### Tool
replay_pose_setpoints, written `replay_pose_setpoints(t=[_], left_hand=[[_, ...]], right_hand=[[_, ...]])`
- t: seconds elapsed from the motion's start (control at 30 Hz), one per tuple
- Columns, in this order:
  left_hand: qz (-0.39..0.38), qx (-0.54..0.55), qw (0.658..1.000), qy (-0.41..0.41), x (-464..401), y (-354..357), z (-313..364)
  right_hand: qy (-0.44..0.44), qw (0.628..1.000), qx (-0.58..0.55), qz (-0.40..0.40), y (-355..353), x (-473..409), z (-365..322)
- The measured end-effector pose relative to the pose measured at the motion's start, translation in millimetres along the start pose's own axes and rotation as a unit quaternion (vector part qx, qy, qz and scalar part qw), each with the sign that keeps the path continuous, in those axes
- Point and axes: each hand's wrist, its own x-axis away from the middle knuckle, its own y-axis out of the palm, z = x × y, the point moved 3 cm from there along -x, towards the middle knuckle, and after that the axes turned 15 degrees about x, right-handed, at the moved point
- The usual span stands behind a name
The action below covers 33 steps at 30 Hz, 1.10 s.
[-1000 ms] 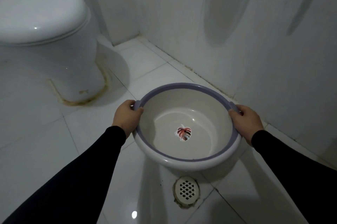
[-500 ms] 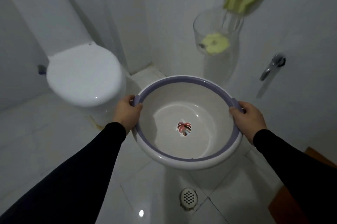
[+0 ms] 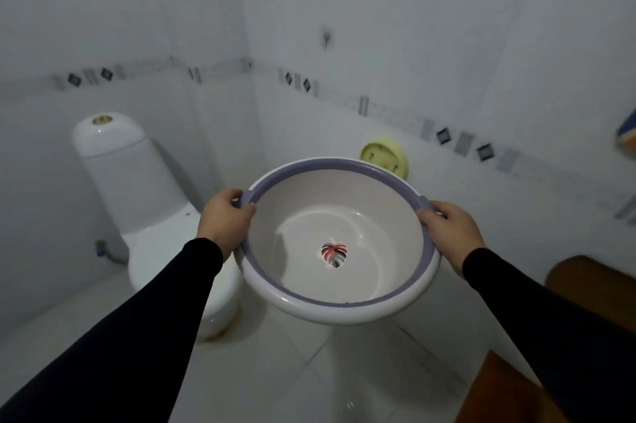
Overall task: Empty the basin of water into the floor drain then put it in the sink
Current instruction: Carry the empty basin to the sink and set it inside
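Observation:
A round white basin (image 3: 378, 212) with a purple rim and a leaf sticker on its bottom hangs in the air in front of me, held level. No water shows inside it. My left hand (image 3: 225, 221) grips the rim's left handle, and my right hand (image 3: 451, 230) grips the right handle. Both arms wear black sleeves. The floor drain and the sink are out of view.
A white toilet (image 3: 144, 202) stands at the left against the tiled wall. A yellow-green holder (image 3: 385, 156) hangs on the wall behind the basin. Brown wooden furniture (image 3: 581, 281) sits at the lower right. White floor tiles (image 3: 292, 381) lie below.
The basin has come up from just above the floor drain to chest height, still in both hands. My view has tilted up, so the drain has dropped out of sight and the toilet tank shows.

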Motion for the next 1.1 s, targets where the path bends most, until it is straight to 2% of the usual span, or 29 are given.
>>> replay_pose_setpoints(t=[0.27, 0.53, 0.87, 1.1], left_hand=[[-0.039, 0.039, 0.998, 0.028, -0.2, -15.7, 127.4], [-0.094, 0.060, 0.992, 0.055, 17.6, -4.7, 192.6], [-0.218, 0.034, 0.971, 0.088, 96.7, 96.8, 231.3], [-0.289, -0.028, 0.952, 0.093, 197.2, 179.7, 226.9]], right_hand=[[0.005, 0.998, -0.018, 0.055, -107.3, 28.7, -84.9], [0.033, 0.995, -0.045, 0.079, -181.2, 80.6, -99.3], [0.112, 0.980, -0.030, 0.162, -286.4, 160.4, -7.3], [0.152, 0.976, 0.047, 0.147, -352.1, 222.7, 91.8]])
